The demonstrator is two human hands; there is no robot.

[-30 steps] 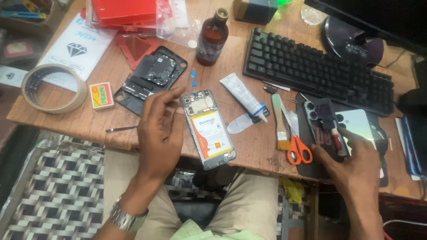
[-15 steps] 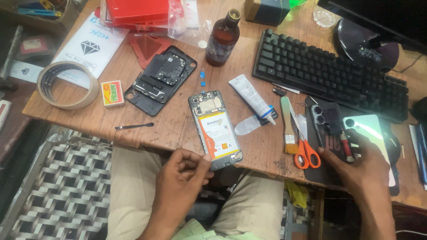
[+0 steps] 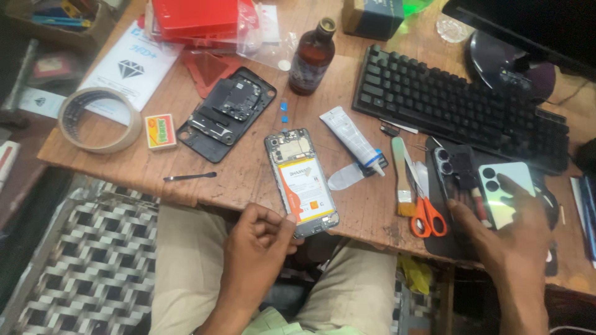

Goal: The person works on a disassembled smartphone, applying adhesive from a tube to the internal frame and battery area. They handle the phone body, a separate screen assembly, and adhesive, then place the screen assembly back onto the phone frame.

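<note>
An opened phone (image 3: 302,181) with its battery showing lies on the wooden table (image 3: 248,167) near the front edge. My left hand (image 3: 257,245) hovers at the table edge with fingers curled, thumb touching the phone's lower left corner. My right hand (image 3: 512,232) rests on a black mat (image 3: 456,242) at the right, fingers spread over a pale green phone back cover (image 3: 506,192). A second black phone frame (image 3: 226,111) lies farther back on the left.
Orange-handled scissors (image 3: 425,211), a brush (image 3: 402,177), a white tube (image 3: 351,136), a brown bottle (image 3: 311,57), a black keyboard (image 3: 453,105), a tape roll (image 3: 99,119), a small matchbox (image 3: 160,131), a thin dark tool (image 3: 189,177) and a red box (image 3: 195,15) crowd the table.
My left hand has drawn back from over the opened phone to the table edge and curled. My right hand has shifted onto the pale green cover.
</note>
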